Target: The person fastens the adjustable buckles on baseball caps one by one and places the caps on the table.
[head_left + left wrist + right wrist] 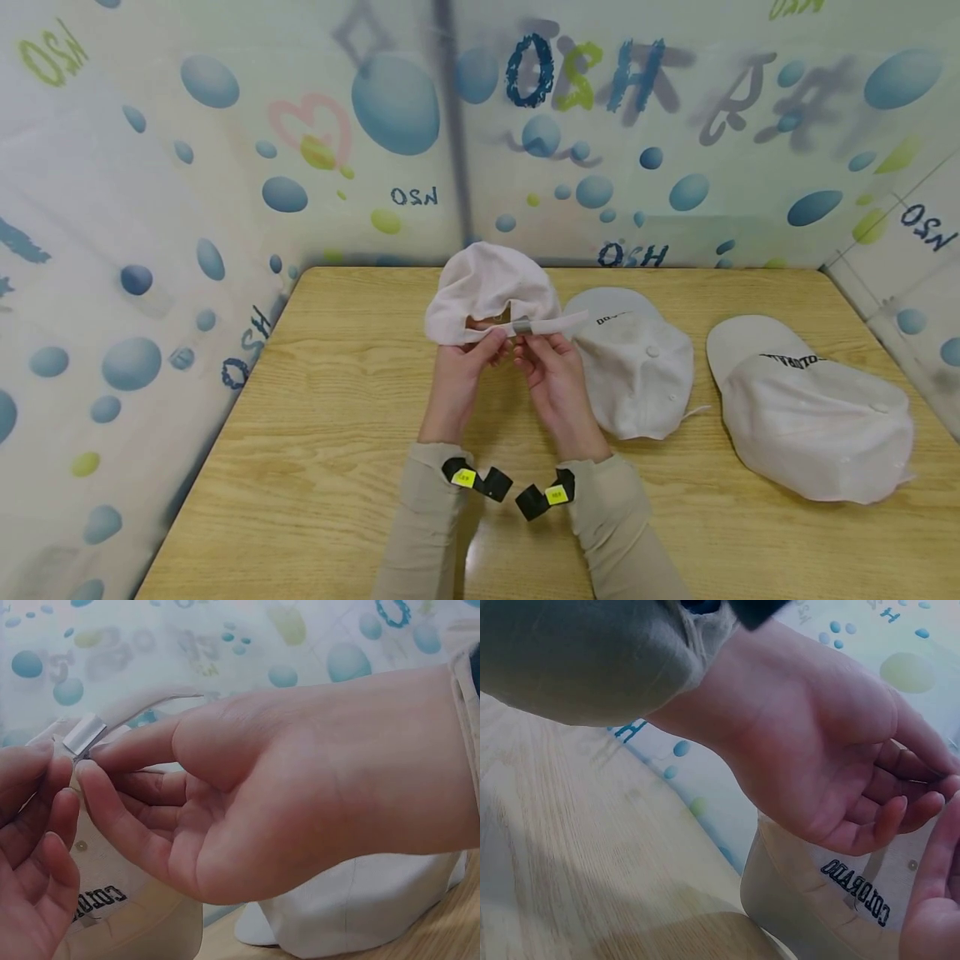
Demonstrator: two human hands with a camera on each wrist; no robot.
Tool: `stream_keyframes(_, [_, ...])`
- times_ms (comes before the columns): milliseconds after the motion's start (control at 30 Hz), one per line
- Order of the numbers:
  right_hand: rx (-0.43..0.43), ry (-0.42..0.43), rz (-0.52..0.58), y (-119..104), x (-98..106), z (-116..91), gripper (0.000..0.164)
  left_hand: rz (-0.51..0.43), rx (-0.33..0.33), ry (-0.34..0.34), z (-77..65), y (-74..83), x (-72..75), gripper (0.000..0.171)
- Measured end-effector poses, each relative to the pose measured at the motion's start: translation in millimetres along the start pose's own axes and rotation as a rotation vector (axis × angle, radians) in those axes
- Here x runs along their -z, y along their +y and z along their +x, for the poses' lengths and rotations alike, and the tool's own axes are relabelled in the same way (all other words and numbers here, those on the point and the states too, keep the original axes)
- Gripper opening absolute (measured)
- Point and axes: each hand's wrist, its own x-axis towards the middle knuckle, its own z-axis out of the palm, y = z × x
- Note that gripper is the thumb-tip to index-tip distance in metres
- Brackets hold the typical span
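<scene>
A pale baseball cap (491, 279) is held up near the back of the table, its rear opening and strap facing me. My left hand (459, 367) pinches the strap's left part beside the metal buckle (521, 328). At the buckle's lower edge, thumb and fingertips of my right hand (557, 375) pinch the strap. The loose strap end (567, 322) sticks out to the right above that hand. Dark lettering (855, 891) shows on the cap in the right wrist view. In the left wrist view, the buckle (84, 733) sits just above the pinching fingertips.
Two more pale caps lie to the right: one (637, 375) close beside my right hand, another (817, 417) farther right. The wooden table (315, 433) meets patterned walls (315, 225) at its back and sides.
</scene>
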Motion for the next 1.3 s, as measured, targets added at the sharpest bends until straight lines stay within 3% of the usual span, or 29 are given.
stream_keyframes(67, [0.001,-0.003,-0.002,1,0,0,0.007,0.018,-0.003,-0.014,3.5,-13.7,6.9,0.020])
stream_keyframes(167, [0.003,0.000,-0.009,1,0,0,0.009,0.019,0.004,-0.012,4.9,-20.3,10.2,0.019])
stream_keyframes(300, [0.001,0.000,-0.017,1,-1,0,0.008,0.021,0.017,-0.004,2.7,-16.7,7.2,0.020])
stream_keyframes(433, [0.002,-0.006,-0.011,0,0,0,0.006,0.042,0.028,-0.017,9.4,-43.4,20.3,0.023])
stream_keyframes(533, [-0.001,-0.008,0.001,-1,0,0,0.006,0.032,0.036,-0.031,10.8,-49.0,24.5,0.029])
stream_keyframes(567, [-0.003,-0.008,0.003,-1,0,0,0.006,0.025,0.033,-0.036,9.7,-44.3,22.8,0.030])
stream_keyframes(733, [-0.017,0.004,0.014,-2,0,0,0.006,-0.009,0.047,-0.041,-3.9,7.7,0.9,0.037])
stream_keyframes(800, [-0.016,0.007,0.015,-3,0,0,0.007,-0.028,0.043,-0.047,-6.0,17.4,-2.4,0.038])
stream_keyframes(900, [-0.013,0.010,0.017,-3,0,0,0.010,-0.054,0.049,-0.043,-6.4,20.7,-2.2,0.038])
stream_keyframes(967, [-0.009,0.015,0.018,-3,0,1,0.011,-0.089,0.025,-0.053,-1.3,4.4,6.5,0.035])
stream_keyframes(1133, [-0.001,0.029,0.015,-2,0,1,0.011,-0.107,0.056,-0.021,-2.9,11.3,4.6,0.023])
stream_keyframes(1167, [0.000,0.030,0.012,-2,0,0,0.011,-0.085,0.067,-0.006,-6.3,22.2,-0.3,0.024])
stream_keyframes(1233, [0.001,0.033,0.008,-2,0,0,0.012,-0.092,0.055,-0.005,-3.5,9.4,5.5,0.020])
stream_keyframes(1300, [0.000,0.030,0.008,-2,-1,0,0.011,-0.078,0.031,-0.001,-2.6,6.2,7.0,0.022])
